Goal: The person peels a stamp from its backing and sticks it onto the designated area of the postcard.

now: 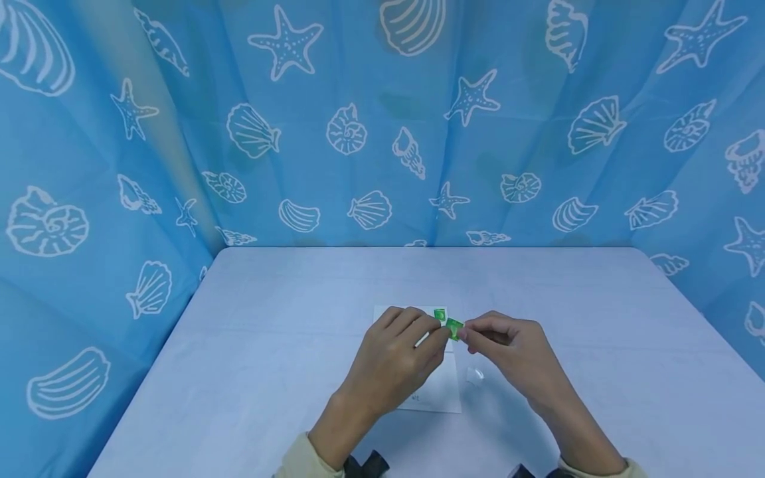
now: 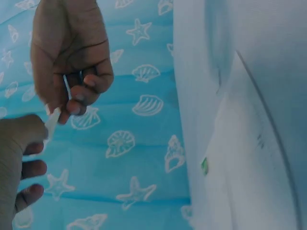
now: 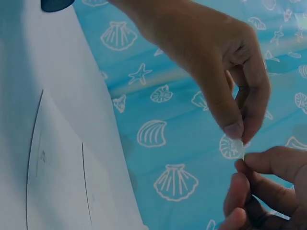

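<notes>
Both hands meet over the paper, pinching a small green stamp-like sticker (image 1: 455, 328) between them. My left hand (image 1: 394, 358) has its thumb and fingertips on the sticker's left side. From the other side my right hand (image 1: 514, 345) pinches it between thumb and forefinger. Edge-on, its pale side (image 2: 53, 122) shows as a thin white piece in the left wrist view; the right wrist view shows the white piece (image 3: 238, 149) too. Below lies white paper (image 1: 439, 388) with a line across it and small dark marks. A second green stamp-like piece (image 1: 439, 314) sits at its upper right, partly behind my left fingers.
A small clear, shiny piece (image 1: 475, 376) lies on the white-covered table (image 1: 269, 318), right of the paper. Behind and beside the table hangs a blue curtain (image 1: 335, 172) with white shells and starfish. Black wrist straps (image 1: 367, 465) show at the bottom edge.
</notes>
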`<state>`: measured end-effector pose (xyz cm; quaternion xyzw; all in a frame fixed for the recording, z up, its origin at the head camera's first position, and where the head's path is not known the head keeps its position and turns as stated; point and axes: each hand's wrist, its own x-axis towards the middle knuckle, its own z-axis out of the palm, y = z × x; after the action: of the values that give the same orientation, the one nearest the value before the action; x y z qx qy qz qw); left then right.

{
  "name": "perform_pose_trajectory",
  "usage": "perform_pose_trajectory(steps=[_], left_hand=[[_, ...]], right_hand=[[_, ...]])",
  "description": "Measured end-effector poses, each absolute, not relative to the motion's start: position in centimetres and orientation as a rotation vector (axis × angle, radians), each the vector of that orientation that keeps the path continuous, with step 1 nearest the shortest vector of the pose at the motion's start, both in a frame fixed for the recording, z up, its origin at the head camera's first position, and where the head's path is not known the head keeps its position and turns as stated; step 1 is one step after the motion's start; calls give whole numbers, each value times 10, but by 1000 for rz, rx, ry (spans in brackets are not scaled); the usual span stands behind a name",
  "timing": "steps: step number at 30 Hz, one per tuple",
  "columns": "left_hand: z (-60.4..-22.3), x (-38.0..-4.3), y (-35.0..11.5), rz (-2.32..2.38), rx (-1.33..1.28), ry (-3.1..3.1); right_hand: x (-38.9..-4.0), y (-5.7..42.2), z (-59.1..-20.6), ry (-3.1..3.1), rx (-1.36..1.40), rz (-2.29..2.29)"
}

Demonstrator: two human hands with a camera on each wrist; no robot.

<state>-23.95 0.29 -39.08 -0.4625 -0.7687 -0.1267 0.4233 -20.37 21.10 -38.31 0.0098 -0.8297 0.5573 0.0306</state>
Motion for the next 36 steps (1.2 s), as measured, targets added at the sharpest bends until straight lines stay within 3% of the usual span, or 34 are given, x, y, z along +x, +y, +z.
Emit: perform_pose_trajectory(steps=[8, 12, 26, 36], left_hand=[[-355, -230, -25, -851, -1139, -1828], [-356, -238, -40, -1071, -1078, -1887], [-424, -258, -77, -1322, -749, -2289], [-473, -260, -91, -1455, -687, -2394]], right_hand=[[-202, 214, -379, -2434, 94, 1591], [-201, 215, -379, -2418, 98, 1569], [-201, 222, -377, -2423, 131, 1470], [-204, 223, -376, -2425, 154, 1419]])
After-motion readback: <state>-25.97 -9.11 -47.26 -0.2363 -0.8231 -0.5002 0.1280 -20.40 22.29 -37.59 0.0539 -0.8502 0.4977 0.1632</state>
